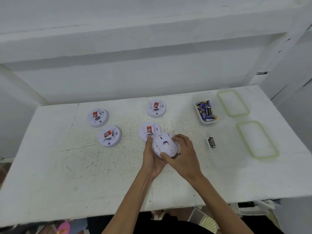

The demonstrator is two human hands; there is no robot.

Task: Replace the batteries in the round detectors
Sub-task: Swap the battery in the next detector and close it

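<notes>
**A round detector [166,146] is held just above the white bench [67,166], and the fingers of both hands are clamped on it.**

The bench is painted white, and its surface is rough and scuffed. The detector is cupped from beneath by the left hand [152,159], and its rim is gripped by the curled right hand [184,152], probably so the back can be twisted open. Two clear, green-rimmed lids [233,103] are set aside at the right, so the batteries [206,110] in the clear plastic box [200,97] can be reached. Four more detectors [109,135], smooth white plastic discs, are laid red-labelled side up, one just behind the held one. A single dark cylindrical battery [211,142] is kept apart, right of the hands, and is likely a spent one.
</notes>
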